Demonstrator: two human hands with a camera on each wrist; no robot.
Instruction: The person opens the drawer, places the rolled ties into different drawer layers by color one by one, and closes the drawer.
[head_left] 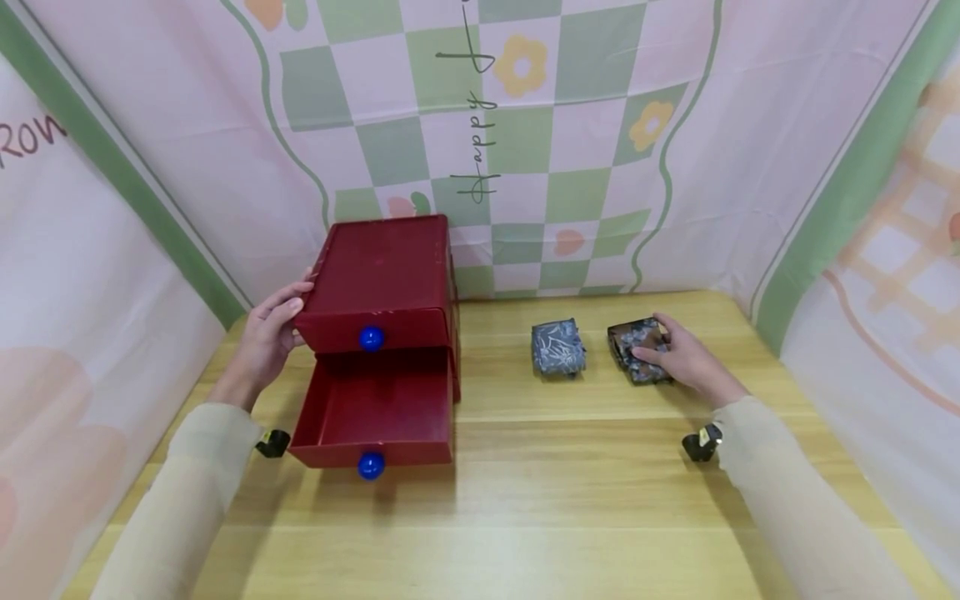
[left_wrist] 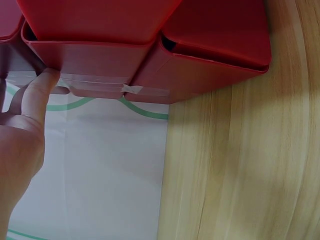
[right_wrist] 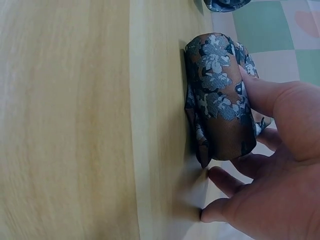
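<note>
A dark red two-drawer cabinet (head_left: 382, 262) with round blue knobs stands on the left part of the table. Its lower drawer (head_left: 382, 408) is pulled out and bare inside, while the upper one is closed. My left hand (head_left: 267, 337) rests against the cabinet's left side near the top, thumb extended along the red wall in the left wrist view. Over to the right, my right hand (head_left: 690, 358) holds a rolled cloth (right_wrist: 217, 95) with brown, black and blue-grey flowers between thumb and fingers. The fingertips reach down beside the roll at the tabletop.
A second folded cloth (head_left: 558, 347), blue-grey with white line flowers, lies between the cabinet and my right hand. The wooden table (head_left: 555, 483) ends at a printed fabric backdrop (head_left: 517, 150), with fabric walls on both sides.
</note>
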